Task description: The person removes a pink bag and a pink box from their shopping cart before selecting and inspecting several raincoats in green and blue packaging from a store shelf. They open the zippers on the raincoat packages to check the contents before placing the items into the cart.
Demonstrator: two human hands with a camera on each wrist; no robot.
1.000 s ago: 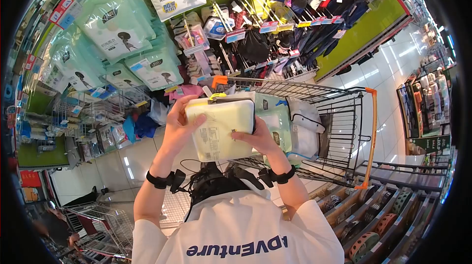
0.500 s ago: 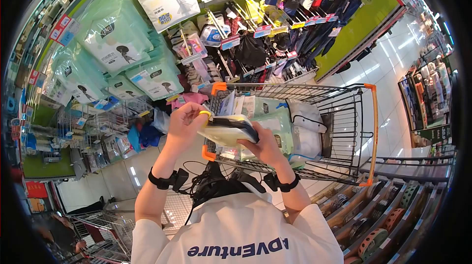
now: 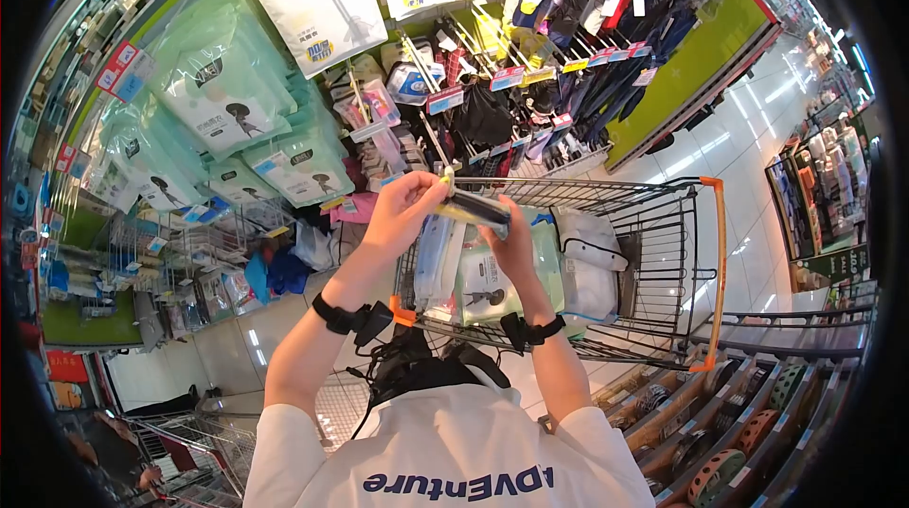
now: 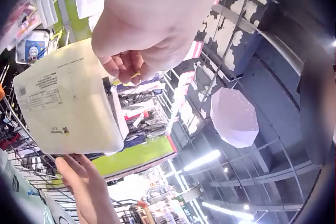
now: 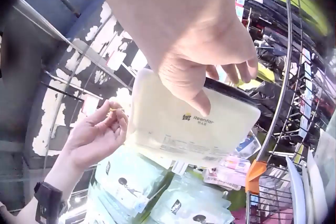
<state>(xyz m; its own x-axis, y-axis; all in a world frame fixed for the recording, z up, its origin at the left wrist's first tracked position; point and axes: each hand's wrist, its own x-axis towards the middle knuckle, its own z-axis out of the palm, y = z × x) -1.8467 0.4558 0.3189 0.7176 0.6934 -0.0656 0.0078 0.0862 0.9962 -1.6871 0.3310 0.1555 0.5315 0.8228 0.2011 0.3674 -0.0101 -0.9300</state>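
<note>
Brace the pouch (image 4: 71,103) in clamped right fingers (image 4: 74,168) while left fingers (image 4: 111,67), pinching what seems its yellow pull (image 4: 136,75), draw evenly.

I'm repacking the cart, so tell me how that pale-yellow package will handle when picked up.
The pale-yellow package is probably fairly stiff: its broad face looks flat though the right hand grips it at one edge. It is likely light for its size, being slim and held by that edge. Its smooth-looking face may be slightly slippery.
</note>
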